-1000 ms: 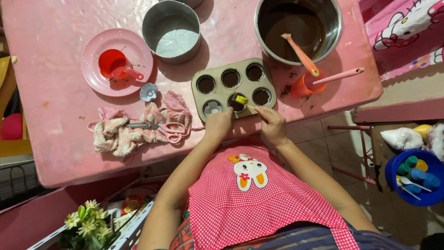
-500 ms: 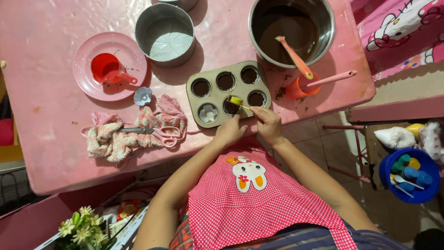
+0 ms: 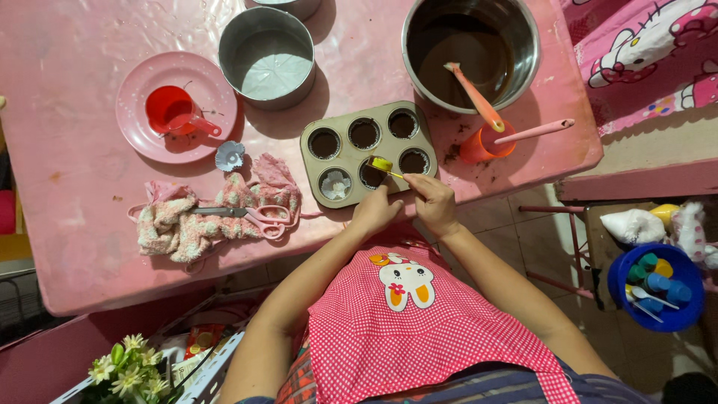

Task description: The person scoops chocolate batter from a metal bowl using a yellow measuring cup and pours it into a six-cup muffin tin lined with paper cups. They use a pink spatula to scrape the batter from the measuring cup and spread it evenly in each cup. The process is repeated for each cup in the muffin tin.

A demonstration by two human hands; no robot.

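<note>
A six-cup muffin tin [image 3: 311, 157] lies on the pink table [image 3: 67, 194]. Most of its cups hold dark batter; the front left cup holds a white paper liner [image 3: 335, 183]. My right hand [image 3: 431, 200] pinches the handle of a small yellow spoon [image 3: 382, 164], whose bowl hovers over the front middle cup. My left hand [image 3: 376, 210] rests at the tin's near edge, fingers curled against it. A big steel bowl of chocolate batter [image 3: 470, 46] with an orange spatula [image 3: 474, 95] stands behind the tin.
An orange measuring cup [image 3: 479, 145] with a pink handle sits by the bowl. A round cake pan [image 3: 267, 57], a pink plate [image 3: 142, 123] with a red cup [image 3: 173, 112], a loose paper liner [image 3: 229, 155], and scissors [image 3: 247, 215] on a cloth [image 3: 176, 228] lie left.
The camera view has shifted a little. Both hands stay at the tin's near edge, with the yellow spoon still over the front middle cup.
</note>
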